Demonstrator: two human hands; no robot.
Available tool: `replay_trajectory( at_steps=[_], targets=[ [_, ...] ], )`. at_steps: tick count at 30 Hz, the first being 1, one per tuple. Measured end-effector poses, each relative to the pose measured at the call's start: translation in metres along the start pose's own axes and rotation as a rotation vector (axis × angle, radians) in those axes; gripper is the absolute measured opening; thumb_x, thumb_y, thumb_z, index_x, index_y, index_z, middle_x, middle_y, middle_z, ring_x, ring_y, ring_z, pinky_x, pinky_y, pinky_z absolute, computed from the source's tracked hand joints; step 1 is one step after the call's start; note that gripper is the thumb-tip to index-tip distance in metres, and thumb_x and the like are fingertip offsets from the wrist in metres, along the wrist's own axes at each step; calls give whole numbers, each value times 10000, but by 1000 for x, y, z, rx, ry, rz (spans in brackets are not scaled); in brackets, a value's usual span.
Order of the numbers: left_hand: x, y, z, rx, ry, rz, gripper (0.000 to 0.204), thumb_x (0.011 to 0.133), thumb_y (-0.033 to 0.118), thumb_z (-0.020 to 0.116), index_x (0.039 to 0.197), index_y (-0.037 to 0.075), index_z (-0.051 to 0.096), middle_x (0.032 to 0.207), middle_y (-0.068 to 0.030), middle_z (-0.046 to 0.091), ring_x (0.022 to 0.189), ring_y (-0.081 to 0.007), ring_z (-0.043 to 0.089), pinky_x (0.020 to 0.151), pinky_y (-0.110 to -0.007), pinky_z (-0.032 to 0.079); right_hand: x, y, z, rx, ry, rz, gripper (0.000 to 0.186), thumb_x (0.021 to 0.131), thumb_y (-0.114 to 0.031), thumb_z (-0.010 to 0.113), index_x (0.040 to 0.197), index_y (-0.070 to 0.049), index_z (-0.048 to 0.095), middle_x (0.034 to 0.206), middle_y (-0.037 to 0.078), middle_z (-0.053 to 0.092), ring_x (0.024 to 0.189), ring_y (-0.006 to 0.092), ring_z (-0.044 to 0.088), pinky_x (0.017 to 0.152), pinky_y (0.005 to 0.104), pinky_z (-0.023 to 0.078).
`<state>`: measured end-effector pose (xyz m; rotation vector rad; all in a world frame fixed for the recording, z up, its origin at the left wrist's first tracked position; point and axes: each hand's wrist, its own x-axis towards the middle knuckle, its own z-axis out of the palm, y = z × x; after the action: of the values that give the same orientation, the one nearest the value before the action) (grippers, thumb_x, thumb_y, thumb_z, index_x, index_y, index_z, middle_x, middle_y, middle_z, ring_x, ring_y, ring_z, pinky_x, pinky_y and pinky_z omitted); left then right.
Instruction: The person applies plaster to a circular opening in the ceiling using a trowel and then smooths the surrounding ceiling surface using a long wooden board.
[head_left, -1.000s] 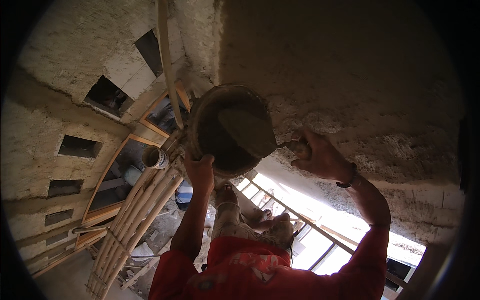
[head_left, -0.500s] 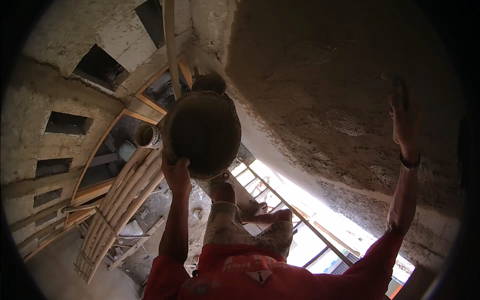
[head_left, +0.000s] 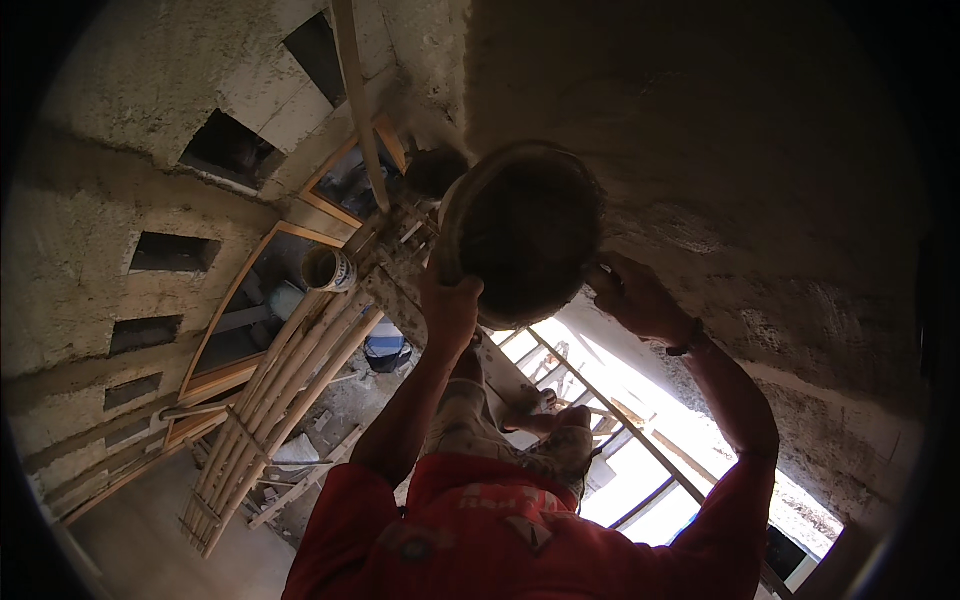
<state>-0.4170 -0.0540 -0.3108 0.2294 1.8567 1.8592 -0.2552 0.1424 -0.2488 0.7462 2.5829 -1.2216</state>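
Note:
My left hand [head_left: 452, 305] grips the near left rim of a round, dark bucket [head_left: 530, 230] crusted with grey mortar, held raised in front of me. At the bucket's right edge, my right hand [head_left: 625, 295] is curled round a trowel handle; its blade is lost in the dark of the bucket. Beside them is a rough plastered surface [head_left: 720, 170], darker and smoother toward the top. Another dark round object [head_left: 430, 175] lies behind the bucket, too dim to identify.
Bamboo poles [head_left: 270, 400] tied together stand at left, with a small pail [head_left: 325, 270] near their top. Wood-framed openings [head_left: 340, 180] and square holes [head_left: 175, 250] pierce the left wall. My legs and bare feet [head_left: 520, 410] rest high over a railing and bright opening [head_left: 640, 480].
My right hand went up and out onto the plastered surface, then came back down to the bucket's edge. The bucket moved left, then right again, ending higher than a second ago.

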Motion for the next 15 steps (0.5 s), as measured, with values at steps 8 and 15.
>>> replay_trajectory(
  at_steps=[8, 15],
  targets=[
    [-2, 52, 28, 187, -212, 133, 492, 626, 18, 548, 1117, -10, 556, 876, -67, 592, 779, -135, 541, 714, -266, 440, -13, 6, 20, -813, 322, -307, 368, 768, -106, 531, 1134, -96, 564, 1013, 171, 544, 777, 297, 575, 681, 414, 513],
    [-16, 79, 40, 339, -231, 153, 540, 619, 10, 553, 1159, 6, 547, 884, -49, 556, 748, -110, 493, 674, -254, 426, -62, -22, -44, -1168, 368, -214, 362, 756, -108, 542, 1117, -93, 538, 946, 142, 546, 791, 242, 550, 629, 362, 486]
  ],
)
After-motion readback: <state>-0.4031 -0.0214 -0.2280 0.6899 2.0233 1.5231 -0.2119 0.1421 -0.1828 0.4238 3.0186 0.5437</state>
